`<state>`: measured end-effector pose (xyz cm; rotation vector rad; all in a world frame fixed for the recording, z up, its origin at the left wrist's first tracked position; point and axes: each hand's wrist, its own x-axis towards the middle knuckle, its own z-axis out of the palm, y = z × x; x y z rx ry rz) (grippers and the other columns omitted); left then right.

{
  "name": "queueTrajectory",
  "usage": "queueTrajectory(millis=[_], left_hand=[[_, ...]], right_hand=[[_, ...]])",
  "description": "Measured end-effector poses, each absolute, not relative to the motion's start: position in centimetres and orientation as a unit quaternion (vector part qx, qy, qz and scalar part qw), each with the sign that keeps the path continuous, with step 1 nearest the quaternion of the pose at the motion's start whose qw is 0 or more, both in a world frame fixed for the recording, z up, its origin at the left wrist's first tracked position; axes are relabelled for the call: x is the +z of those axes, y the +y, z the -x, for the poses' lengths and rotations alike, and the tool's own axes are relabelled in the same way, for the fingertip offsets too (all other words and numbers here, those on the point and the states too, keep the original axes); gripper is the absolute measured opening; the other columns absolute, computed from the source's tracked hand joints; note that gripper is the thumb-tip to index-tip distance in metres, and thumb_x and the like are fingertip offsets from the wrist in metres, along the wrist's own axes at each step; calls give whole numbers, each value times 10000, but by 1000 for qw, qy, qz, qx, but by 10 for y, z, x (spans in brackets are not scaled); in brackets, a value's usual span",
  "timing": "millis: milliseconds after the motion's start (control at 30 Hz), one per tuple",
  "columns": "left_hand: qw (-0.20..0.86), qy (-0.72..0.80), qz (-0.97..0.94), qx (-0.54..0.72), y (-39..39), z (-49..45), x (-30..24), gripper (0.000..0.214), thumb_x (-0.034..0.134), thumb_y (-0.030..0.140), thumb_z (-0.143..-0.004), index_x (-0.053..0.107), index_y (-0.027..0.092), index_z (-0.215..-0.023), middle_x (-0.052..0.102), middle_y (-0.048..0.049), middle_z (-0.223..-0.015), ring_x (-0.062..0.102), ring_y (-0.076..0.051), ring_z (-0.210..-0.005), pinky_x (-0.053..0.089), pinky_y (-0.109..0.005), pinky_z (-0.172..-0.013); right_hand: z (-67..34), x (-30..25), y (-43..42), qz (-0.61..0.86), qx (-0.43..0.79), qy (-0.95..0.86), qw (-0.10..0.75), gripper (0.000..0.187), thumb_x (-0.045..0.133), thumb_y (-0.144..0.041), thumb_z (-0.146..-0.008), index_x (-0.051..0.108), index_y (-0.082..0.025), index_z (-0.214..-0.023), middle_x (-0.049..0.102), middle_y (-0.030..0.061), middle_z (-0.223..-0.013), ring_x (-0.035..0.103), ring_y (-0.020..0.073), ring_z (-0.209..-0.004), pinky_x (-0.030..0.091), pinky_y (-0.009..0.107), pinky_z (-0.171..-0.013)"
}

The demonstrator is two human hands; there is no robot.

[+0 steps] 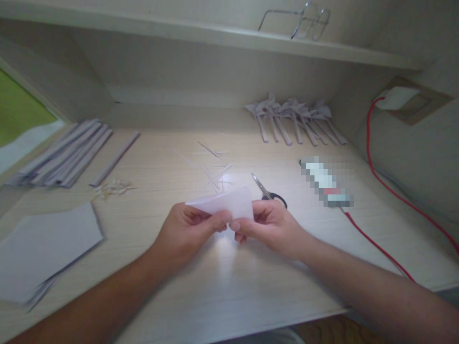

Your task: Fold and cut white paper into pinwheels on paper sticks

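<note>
Both my hands hold one folded white sheet of paper above the middle of the desk. My left hand pinches its lower left edge with thumb and fingers closed. My right hand pinches the lower right edge the same way. The two thumbs nearly meet under the paper. A pair of scissors with black handles lies on the desk just behind my right hand.
A stack of white sheets lies at the left front. Rolled paper sticks lie at the back left, finished paper pinwheels at the back right. Paper scraps lie in the middle. A red cable runs along the right. Glasses rest on the shelf.
</note>
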<state>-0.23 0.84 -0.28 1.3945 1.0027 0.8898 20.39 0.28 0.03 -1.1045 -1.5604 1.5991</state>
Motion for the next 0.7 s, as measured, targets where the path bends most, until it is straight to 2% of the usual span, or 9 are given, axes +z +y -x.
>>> queueTrajectory(millis=[133, 467, 700], left_hand=[[517, 491, -557, 426, 10, 8, -5, 290, 766, 383, -830, 729, 201, -608, 720, 11, -647, 641, -157, -658, 488, -267, -684], [550, 466, -484, 496, 11, 12, -12, 237, 743, 358, -866, 761, 196, -694, 738, -11, -709, 656, -171, -733, 499, -295, -772], [537, 486, -556, 408, 7, 6, -8, 289, 754, 379, -823, 695, 197, -606, 679, 14, -613, 624, -155, -633, 480, -257, -644]], right_hand=[[-208, -1, 7, 428, 601, -602, 304, 272, 713, -370, -894, 725, -161, -720, 718, 25, -681, 639, 133, -630, 483, 250, -636], [-207, 4, 9, 424, 629, -552, 346, 282, 751, -422, -863, 745, -144, -816, 758, 56, -774, 682, 138, -648, 551, 267, -656], [-207, 0, 7, 393, 631, -578, 336, 284, 723, -399, -893, 743, -133, -796, 771, 71, -769, 676, 136, -640, 544, 268, -657]])
